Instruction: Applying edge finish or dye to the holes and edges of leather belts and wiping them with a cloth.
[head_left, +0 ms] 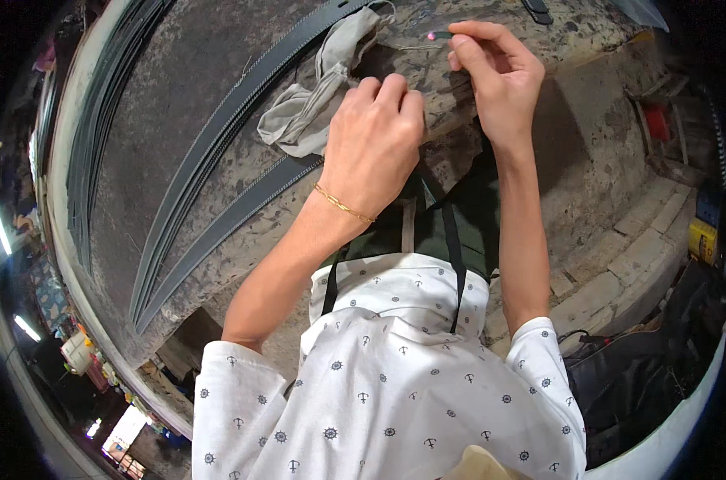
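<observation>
My left hand (pixel 379 128), with a gold chain bracelet (pixel 343 202) at the wrist, is closed with its knuckles up over the work table (pixel 235 64). Its fingertips are hidden, so what they grip, if anything, does not show. A crumpled grey cloth (pixel 299 116) lies against its left side. Between the thumb and index finger of my right hand (pixel 500 76) is a small dark stick with a bright pink tip (pixel 438 36), pointing left. A thin pale thread runs across the table below it. Dark straps with white edge stitching (pixel 219 132) curve away to the left, partly under the cloth.
More dark strips (pixel 111 104) lie bundled along the table's far left edge. A small black object (pixel 536 10) sits at the top right. A yellow item (pixel 703 240) and a red one (pixel 657 122) are at right, and black material (pixel 643 392) lies at lower right.
</observation>
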`<move>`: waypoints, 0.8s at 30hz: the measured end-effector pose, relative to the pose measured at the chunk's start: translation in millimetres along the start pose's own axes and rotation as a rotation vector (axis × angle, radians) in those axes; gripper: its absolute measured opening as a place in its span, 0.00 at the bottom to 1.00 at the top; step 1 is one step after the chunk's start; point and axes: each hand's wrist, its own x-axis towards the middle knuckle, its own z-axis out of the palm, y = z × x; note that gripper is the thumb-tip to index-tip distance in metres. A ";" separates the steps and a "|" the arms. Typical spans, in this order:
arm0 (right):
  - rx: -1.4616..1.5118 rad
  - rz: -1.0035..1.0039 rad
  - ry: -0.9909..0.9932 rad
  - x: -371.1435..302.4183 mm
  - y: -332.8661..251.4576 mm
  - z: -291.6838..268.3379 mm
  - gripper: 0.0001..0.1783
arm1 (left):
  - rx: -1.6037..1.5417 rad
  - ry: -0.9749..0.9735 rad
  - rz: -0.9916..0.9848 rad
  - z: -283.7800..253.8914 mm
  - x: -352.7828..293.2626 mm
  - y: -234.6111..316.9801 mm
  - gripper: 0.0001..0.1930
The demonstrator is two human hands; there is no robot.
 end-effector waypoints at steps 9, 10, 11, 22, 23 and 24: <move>-0.241 0.128 0.233 -49.0 -30.5 14.9 0.06 | -0.031 0.008 -0.050 4.6 -2.4 1.1 0.07; -0.262 0.130 0.248 -51.7 -31.6 16.3 0.06 | -0.049 0.019 -0.069 4.5 -2.8 1.6 0.07; -0.275 0.166 0.254 -54.0 -34.1 17.4 0.06 | -0.066 0.017 -0.084 3.6 -2.2 2.8 0.07; -0.233 0.312 0.354 -64.3 -41.6 30.5 0.08 | -0.132 -0.041 -0.116 -2.8 -0.6 -4.2 0.06; -0.265 0.308 0.356 -63.8 -41.3 29.7 0.08 | -0.138 -0.049 -0.113 -2.2 0.2 -4.7 0.06; -0.298 0.304 0.357 -63.4 -41.1 28.9 0.08 | -0.141 -0.052 -0.110 -1.3 0.2 -5.9 0.06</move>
